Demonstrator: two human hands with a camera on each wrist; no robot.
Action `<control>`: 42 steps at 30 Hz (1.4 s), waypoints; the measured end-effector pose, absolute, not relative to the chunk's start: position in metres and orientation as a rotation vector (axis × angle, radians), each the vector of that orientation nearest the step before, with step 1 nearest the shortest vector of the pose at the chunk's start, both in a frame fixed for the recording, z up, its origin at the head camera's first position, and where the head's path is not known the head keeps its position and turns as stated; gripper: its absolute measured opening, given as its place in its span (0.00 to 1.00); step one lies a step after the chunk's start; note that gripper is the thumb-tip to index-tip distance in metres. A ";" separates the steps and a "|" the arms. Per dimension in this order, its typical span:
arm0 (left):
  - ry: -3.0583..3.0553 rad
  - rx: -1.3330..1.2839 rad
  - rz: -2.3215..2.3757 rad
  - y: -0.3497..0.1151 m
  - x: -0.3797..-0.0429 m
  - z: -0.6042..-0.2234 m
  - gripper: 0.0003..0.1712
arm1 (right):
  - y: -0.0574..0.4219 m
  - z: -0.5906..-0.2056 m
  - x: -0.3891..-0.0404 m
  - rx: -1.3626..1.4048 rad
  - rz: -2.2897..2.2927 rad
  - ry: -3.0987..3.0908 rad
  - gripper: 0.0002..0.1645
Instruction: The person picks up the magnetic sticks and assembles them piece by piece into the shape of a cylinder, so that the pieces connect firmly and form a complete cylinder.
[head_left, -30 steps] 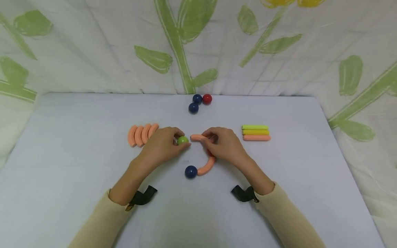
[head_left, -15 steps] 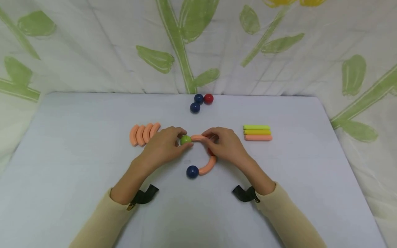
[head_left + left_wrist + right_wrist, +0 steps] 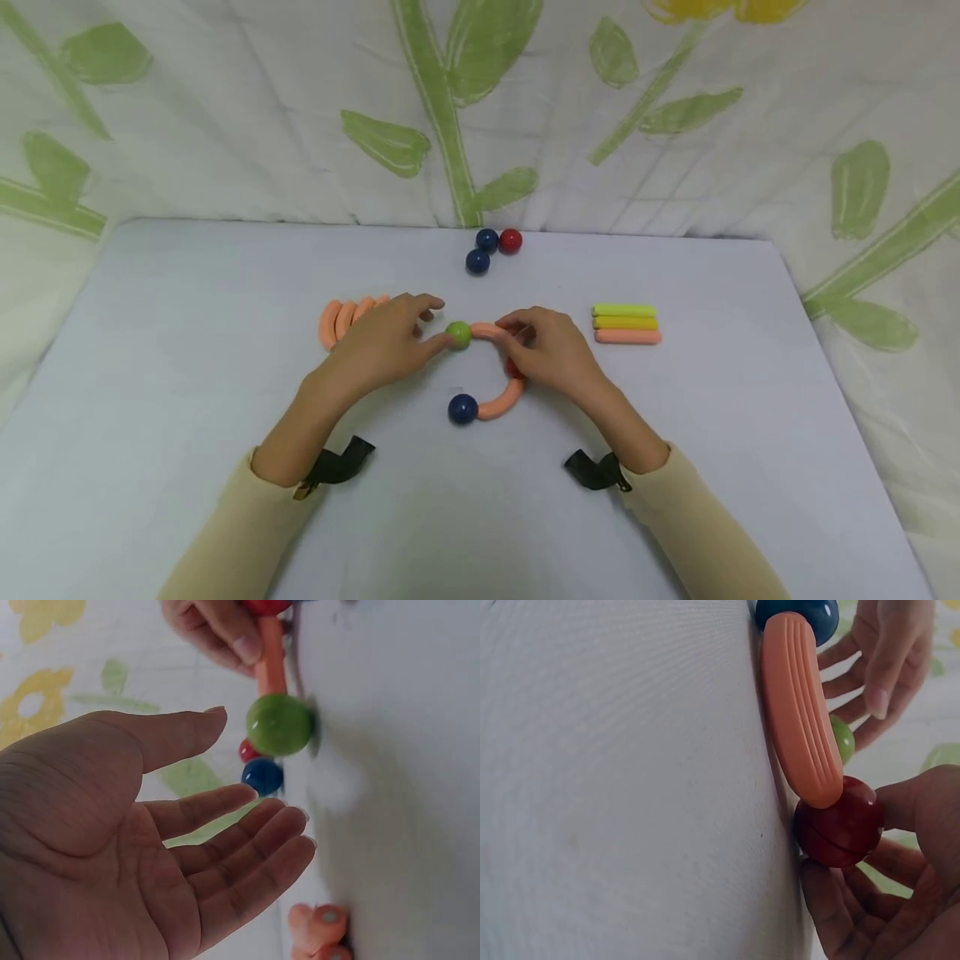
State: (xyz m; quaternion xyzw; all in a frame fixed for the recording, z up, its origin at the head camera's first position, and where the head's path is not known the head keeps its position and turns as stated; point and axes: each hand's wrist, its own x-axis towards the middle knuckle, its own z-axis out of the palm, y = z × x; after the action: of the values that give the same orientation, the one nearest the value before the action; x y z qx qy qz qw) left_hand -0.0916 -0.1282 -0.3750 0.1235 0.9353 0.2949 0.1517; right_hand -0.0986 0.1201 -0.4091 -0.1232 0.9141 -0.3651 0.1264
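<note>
A chain of toy pieces lies on the white table (image 3: 420, 517): a green ball (image 3: 459, 335), an upper curved orange stick (image 3: 483, 331), a red ball (image 3: 840, 825), a lower curved orange stick (image 3: 501, 402) and a dark blue ball (image 3: 462, 409). My left hand (image 3: 382, 346) has its fingers spread beside the green ball. The left wrist view shows nothing in its palm, thumb apart from the ball. My right hand (image 3: 551, 350) pinches the upper orange stick near its right end, fingers around the red ball, which it mostly hides in the head view.
Several curved orange sticks (image 3: 330, 325) lie in a row, partly behind my left hand. Straight sticks, lime (image 3: 624, 311), yellow (image 3: 624, 322) and orange (image 3: 628, 337), lie at the right. Two blue balls (image 3: 477, 262) and a loose red ball (image 3: 511, 242) sit near the back edge.
My left hand brought the green ball right against the upper orange stick's end, then its fingers opened and drew back left. My right hand keeps its pinch.
</note>
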 end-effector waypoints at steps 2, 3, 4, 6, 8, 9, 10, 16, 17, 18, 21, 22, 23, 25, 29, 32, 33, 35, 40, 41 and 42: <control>2.682 0.327 0.850 -0.134 -0.094 -0.371 0.32 | 0.121 -0.409 -0.099 -0.352 -1.063 2.655 0.21; 2.684 0.311 0.849 -0.137 -0.095 -0.369 0.32 | 0.121 -0.409 -0.099 -0.356 -1.061 2.654 0.20; 2.690 0.304 0.842 -0.141 -0.096 -0.367 0.32 | 0.121 -0.409 -0.099 -0.361 -1.058 2.654 0.21; 2.695 0.279 0.828 -0.147 -0.098 -0.364 0.31 | 0.121 -0.409 -0.099 -0.371 -1.056 2.651 0.21; 2.696 0.253 0.822 -0.153 -0.099 -0.361 0.31 | 0.120 -0.409 -0.099 -0.380 -1.050 2.648 0.21; 2.695 0.237 0.819 -0.155 -0.099 -0.360 0.30 | 0.120 -0.410 -0.099 -0.381 -1.049 2.645 0.20; 2.697 0.226 0.815 -0.157 -0.099 -0.360 0.30 | 0.120 -0.410 -0.099 -0.383 -1.050 2.644 0.20; 2.777 0.145 0.739 -0.165 -0.101 -0.360 0.28 | 0.120 -0.411 -0.098 -0.385 -1.062 2.654 0.20; 2.799 0.130 0.717 -0.166 -0.101 -0.361 0.27 | 0.120 -0.412 -0.098 -0.385 -1.065 2.655 0.20; 2.817 0.119 0.699 -0.168 -0.102 -0.362 0.27 | 0.121 -0.412 -0.098 -0.387 -1.067 2.656 0.21; 2.852 0.103 0.668 -0.171 -0.103 -0.366 0.21 | 0.121 -0.413 -0.098 -0.390 -1.073 2.655 0.21; 2.854 0.108 0.668 -0.171 -0.103 -0.367 0.19 | 0.121 -0.413 -0.098 -0.392 -1.076 2.655 0.20; 2.853 0.115 0.672 -0.172 -0.104 -0.368 0.18 | 0.121 -0.414 -0.099 -0.397 -1.079 2.657 0.20; 2.852 0.130 0.666 -0.172 -0.104 -0.371 0.18 | 0.121 -0.414 -0.099 -0.401 -1.088 2.663 0.19; 2.867 0.142 0.635 -0.171 -0.105 -0.375 0.22 | 0.120 -0.413 -0.099 -0.404 -1.105 2.669 0.18; 2.885 0.139 0.608 -0.169 -0.103 -0.376 0.21 | 0.119 -0.412 -0.099 -0.394 -1.102 2.667 0.18; 2.892 0.144 0.599 -0.168 -0.103 -0.376 0.20 | 0.119 -0.412 -0.099 -0.391 -1.100 2.667 0.19; 2.905 0.153 0.572 -0.165 -0.101 -0.377 0.20 | 0.120 -0.412 -0.100 -0.386 -1.096 2.669 0.19; 2.955 0.201 0.526 -0.154 -0.097 -0.378 0.17 | 0.121 -0.412 -0.099 -0.367 -1.100 2.656 0.19; 2.961 0.211 0.526 -0.152 -0.096 -0.378 0.16 | 0.121 -0.412 -0.099 -0.370 -1.096 2.656 0.19; 2.965 0.220 0.529 -0.150 -0.096 -0.378 0.15 | 0.121 -0.412 -0.099 -0.372 -1.097 2.653 0.19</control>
State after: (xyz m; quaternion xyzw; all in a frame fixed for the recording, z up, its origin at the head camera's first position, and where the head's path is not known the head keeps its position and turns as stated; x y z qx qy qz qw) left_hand -0.0958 -0.1502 -0.3777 0.0726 0.9800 0.1749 0.0609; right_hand -0.0993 0.1213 -0.4118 -0.1275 0.9096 -0.3759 0.1230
